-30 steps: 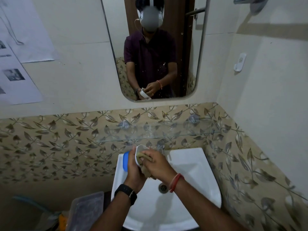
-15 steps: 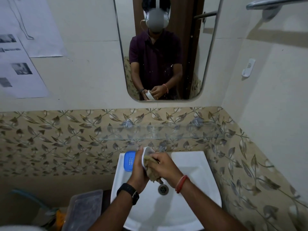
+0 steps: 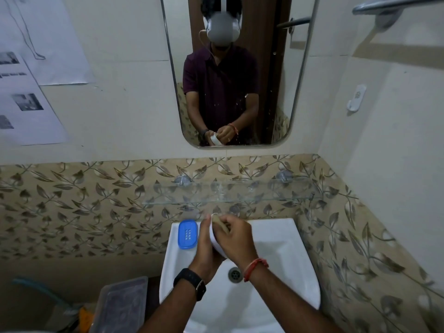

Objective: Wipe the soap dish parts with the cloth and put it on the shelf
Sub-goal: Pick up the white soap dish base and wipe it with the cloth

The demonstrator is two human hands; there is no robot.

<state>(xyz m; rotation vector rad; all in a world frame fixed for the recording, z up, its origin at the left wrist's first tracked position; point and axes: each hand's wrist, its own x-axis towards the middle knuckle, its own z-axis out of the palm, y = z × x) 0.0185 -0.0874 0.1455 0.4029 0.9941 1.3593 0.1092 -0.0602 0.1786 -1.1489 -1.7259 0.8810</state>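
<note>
**A:** How many soap dish parts do you count?

**B:** Two. The blue part [image 3: 188,234] lies flat on the back left corner of the sink [image 3: 283,239], at ten o'clock from the drain [image 3: 234,274]. The white part [image 3: 217,247] is held on edge over the basin at about eleven o'clock.

**A:** And the hands?

**B:** Two, pressed close together. The left hand [image 3: 206,246] grips the white part from its nine o'clock side. The right hand [image 3: 236,239] curls its fingers round one tan cloth [image 3: 221,223] and pushes it against that part from three o'clock.

**A:** Where is the shelf?

**B:** There is one glass shelf [image 3: 252,194], at twelve o'clock past the sink's back rim, fixed on two metal brackets [image 3: 183,180]. Its front edge overhangs a band of leaf-patterned tile, and the fingertips sit just below that band.

**A:** What about the edges and the room around them?

**B:** White basin shows from one to five o'clock of the drain. The side wall closes in at three o'clock. One clear plastic container [image 3: 122,304] stands at eight o'clock, just beside the sink's left edge. The blue part nearly touches the left hand.
</note>
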